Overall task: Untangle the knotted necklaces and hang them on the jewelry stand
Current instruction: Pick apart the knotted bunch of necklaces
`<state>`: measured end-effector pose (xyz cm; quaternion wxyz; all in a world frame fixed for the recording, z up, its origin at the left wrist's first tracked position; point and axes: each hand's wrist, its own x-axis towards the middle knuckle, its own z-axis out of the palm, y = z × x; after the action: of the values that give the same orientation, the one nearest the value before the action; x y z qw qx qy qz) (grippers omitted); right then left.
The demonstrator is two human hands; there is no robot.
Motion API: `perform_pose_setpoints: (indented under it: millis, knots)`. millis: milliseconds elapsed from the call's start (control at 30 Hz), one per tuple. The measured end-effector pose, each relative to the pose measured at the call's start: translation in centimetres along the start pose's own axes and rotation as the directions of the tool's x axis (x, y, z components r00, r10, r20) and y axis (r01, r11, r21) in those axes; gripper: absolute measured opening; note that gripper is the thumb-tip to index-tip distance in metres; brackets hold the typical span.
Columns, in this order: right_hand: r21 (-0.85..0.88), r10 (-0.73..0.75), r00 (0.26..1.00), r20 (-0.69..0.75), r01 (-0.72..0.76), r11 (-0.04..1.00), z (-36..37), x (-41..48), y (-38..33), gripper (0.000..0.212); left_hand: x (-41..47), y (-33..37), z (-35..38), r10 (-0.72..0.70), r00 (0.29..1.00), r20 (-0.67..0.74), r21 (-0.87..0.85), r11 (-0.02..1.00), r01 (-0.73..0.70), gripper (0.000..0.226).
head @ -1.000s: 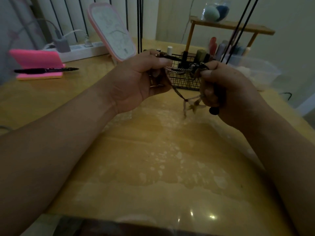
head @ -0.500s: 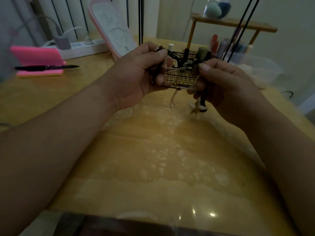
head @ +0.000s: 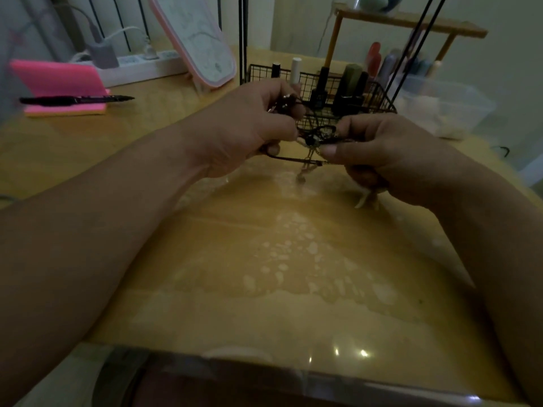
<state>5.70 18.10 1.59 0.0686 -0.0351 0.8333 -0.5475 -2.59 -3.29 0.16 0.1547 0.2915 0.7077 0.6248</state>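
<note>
Left hand [head: 249, 124] fingertips pinched on a dark cord, right hand [head: 379, 148] thumb and forefinger pressed together on the other side of the knotted necklaces [head: 318, 136]. Knot held between both sets of fingertips, above the table [head: 264, 289]. Since a second ago: lowered, brought closer together, knot pulled short and taut. Pale pendant [head: 365, 199], earlier dangling between the hands, now hanging below the right palm. Probably still picking the knot apart; nothing separated yet. Just beyond the fingers, a wire basket [head: 379, 98]; no jewelry stand identifiable with certainty.
</note>
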Motion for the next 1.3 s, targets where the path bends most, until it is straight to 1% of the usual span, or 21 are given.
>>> perform_pose_setpoints:
  millis: [67, 100, 167, 233, 333, 367, 433, 500, 567, 633, 733, 833, 933, 967, 1000, 1033, 1067, 1100, 1167, 1300]
  knots:
    - [-0.099, 0.015, 1.000, 0.014, -0.013, 0.995, 0.0, -0.4, -0.3, 0.029, -0.2, 0.1, 0.1, 0.015, 1.000, 0.007, 0.048, 0.999, -0.015, 0.036]
    - [-0.149, 0.019, 1.000, 0.021, -0.015, 0.989, -0.1, -0.5, -0.6, 0.028, -0.2, 0.1, 0.1, 0.026, 1.000, 0.010, 0.071, 0.997, -0.026, 0.037]
    - [-0.265, 0.017, 0.999, 0.042, -0.005, 0.964, -0.1, -0.8, -1.0, 0.022, -0.4, 0.1, 0.1, 0.057, 0.998, 0.001, 0.138, 0.989, -0.057, 0.037]
    - [-0.340, 0.004, 0.998, 0.068, 0.019, 0.940, -0.2, -1.0, -1.3, 0.013, -0.5, 0.2, 0.3, 0.091, 0.995, -0.044, 0.235, 0.969, -0.078, 0.035]
    - [-0.315, -0.009, 0.996, 0.093, 0.038, 0.948, -0.1, -1.0, -1.3, 0.014, -0.2, -0.4, 1.0, 0.151, 0.982, -0.112, 0.447, 0.890, -0.086, 0.028]
    - [-0.300, -0.010, 0.996, 0.092, 0.037, 0.953, -0.1, -1.0, -1.2, 0.016, -0.1, -0.7, 1.3, 0.162, 0.981, -0.110, 0.513, 0.855, -0.083, 0.025]
    - [-0.248, 0.000, 0.995, 0.102, 0.025, 0.968, -0.2, -1.0, -1.1, 0.015, 0.0, -1.4, 1.8, 0.155, 0.986, -0.055, 0.607, 0.789, -0.090, 0.026]
    - [-0.192, 0.008, 0.991, 0.131, 0.018, 0.981, -0.4, -1.0, -1.1, 0.012, 0.0, -1.8, 2.0, 0.121, 0.993, 0.016, 0.634, 0.766, -0.104, 0.036]
    - [-0.184, 0.003, 0.989, 0.146, 0.024, 0.983, -0.4, -0.9, -1.0, 0.014, -0.3, -1.2, 1.6, 0.125, 0.992, 0.025, 0.611, 0.783, -0.114, 0.040]
    - [-0.214, -0.004, 0.991, 0.137, 0.034, 0.976, -0.5, -0.8, -0.8, 0.020, -0.5, -0.4, 1.1, 0.187, 0.982, 0.020, 0.577, 0.800, -0.164, 0.030]
    - [-0.216, -0.003, 0.994, 0.111, 0.027, 0.976, -0.7, -0.7, -0.6, 0.016, -1.0, 0.5, 0.8, 0.240, 0.970, 0.043, 0.560, 0.798, -0.222, 0.016]
    - [-0.161, 0.016, 0.997, 0.081, -0.003, 0.987, -0.8, -0.5, -0.3, 0.014, -1.2, 0.8, 0.6, 0.247, 0.969, 0.016, 0.533, 0.818, -0.217, 0.013]
    - [-0.098, 0.030, 0.998, 0.062, -0.024, 0.995, -0.8, -0.3, -0.1, 0.015, -1.4, 0.9, 0.9, 0.164, 0.980, 0.114, 0.489, 0.849, -0.199, 0.007]
    - [-0.068, 0.034, 0.998, 0.060, -0.030, 0.997, -0.9, -0.3, -0.1, 0.020, -1.3, 0.7, 1.0, 0.143, 0.978, 0.150, 0.501, 0.842, -0.200, 0.005]
    - [-0.029, 0.043, 0.998, 0.056, -0.042, 0.999, -0.9, -0.2, -0.1, 0.029, -1.2, 0.5, 1.1, 0.128, 0.977, 0.171, 0.525, 0.827, -0.201, 0.005]
    - [0.015, 0.060, 0.997, 0.049, -0.061, 0.998, -0.9, -0.1, -0.1, 0.039, -1.1, 0.3, 1.3, 0.116, 0.977, 0.180, 0.557, 0.807, -0.198, 0.009]
    - [0.068, 0.076, 0.996, 0.045, -0.079, 0.995, -1.0, -0.1, 0.0, 0.044, -1.0, 0.0, 1.4, 0.107, 0.977, 0.183, 0.590, 0.783, -0.196, 0.013]
    - [0.129, 0.087, 0.995, 0.045, -0.093, 0.987, -1.0, 0.0, 0.0, 0.041, -0.9, -0.2, 1.5, 0.098, 0.977, 0.188, 0.613, 0.766, -0.194, 0.018]
    - [0.225, 0.092, 0.995, 0.048, -0.101, 0.969, -1.0, 0.1, 0.1, 0.028, -0.9, -0.5, 1.9, 0.079, 0.977, 0.198, 0.631, 0.753, -0.189, 0.024]
    - [0.351, 0.047, 0.998, 0.040, -0.058, 0.934, -1.0, 0.2, 0.2, 0.018, -0.8, -0.9, 2.4, 0.050, 0.978, 0.204, 0.668, 0.723, -0.176, 0.024]
